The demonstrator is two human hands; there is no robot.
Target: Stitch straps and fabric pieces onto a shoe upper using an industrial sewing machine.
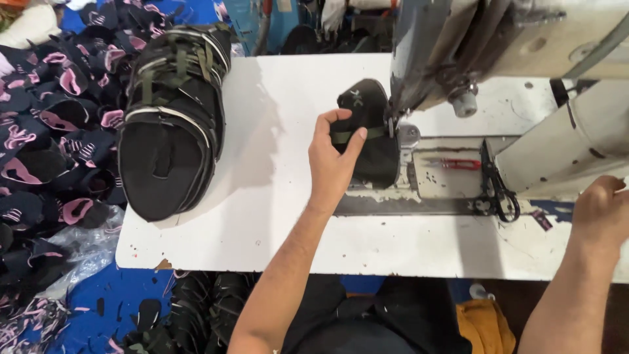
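**Head view: hands at the sewing machine**

Head view. The left hand [335, 152] grasps a black fabric piece [370, 131] with an olive strap across it. The thumb lies on top of the strap and the fingers curl at the piece's left edge. The piece rests on the bed of the sewing machine [498, 52], with its right edge directly under the presser-foot area. The machine occupies the far right of the white worktop [275, 216].

The right hand [601, 213] sits at the near right edge of the frame, just beside the machine's body. It is partly cut off by the frame; whether it is clenched or released cannot be told, and no item is visible in it.

On the machine bed, right of the fabric piece, lie a red-handled tool [455, 163] and a pair of black scissors [499, 187]. The scissors lie near the machine's column.

At the far left of the worktop stands a stack of black pieces with olive and white straps [173, 118], well apart from the left hand. Left of the worktop, a heap of dark blue and pink cut pieces [52, 131] covers the floor area. More black pieces [196, 308] lie below the worktop's near edge.
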